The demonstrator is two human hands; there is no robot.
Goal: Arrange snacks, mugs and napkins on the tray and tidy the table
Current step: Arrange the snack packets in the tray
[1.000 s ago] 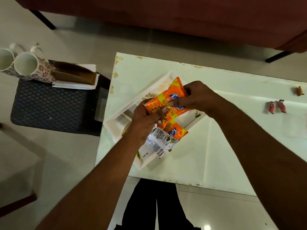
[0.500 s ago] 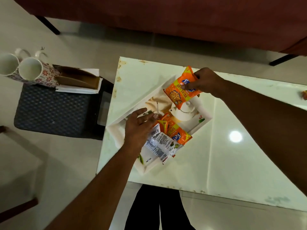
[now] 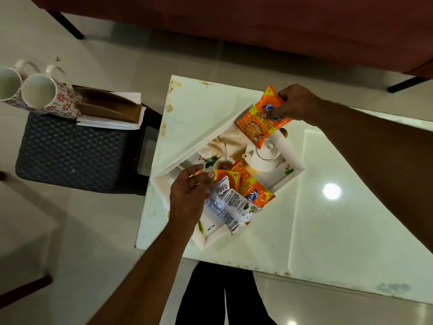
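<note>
A white tray [image 3: 198,152] printed with a teapot picture sits turned diagonally on the white table [image 3: 316,226]. My right hand [image 3: 296,103] pinches an orange snack packet [image 3: 260,123] over the tray's far corner. My left hand [image 3: 189,195] reaches over the tray's near part, fingers loosely curled, fingertips touching the top of a small orange packet [image 3: 226,177]. Beside that lie another orange packet [image 3: 254,192] and a white packet [image 3: 230,205], overlapping inside the tray. Two floral mugs [image 3: 44,95] and a stack of brown and white napkins [image 3: 110,109] rest on a dark woven stool [image 3: 70,156] to the left.
A red sofa [image 3: 257,24] stands beyond the table. The stool stands close to the table's left edge. My dark trouser legs [image 3: 225,296] show below the table's near edge. A glare spot lies on the table right of the tray.
My right hand lifted one orange packet away from the pile toward the tray's far corner. My left hand let go of it and came down onto the packets left in the tray.
</note>
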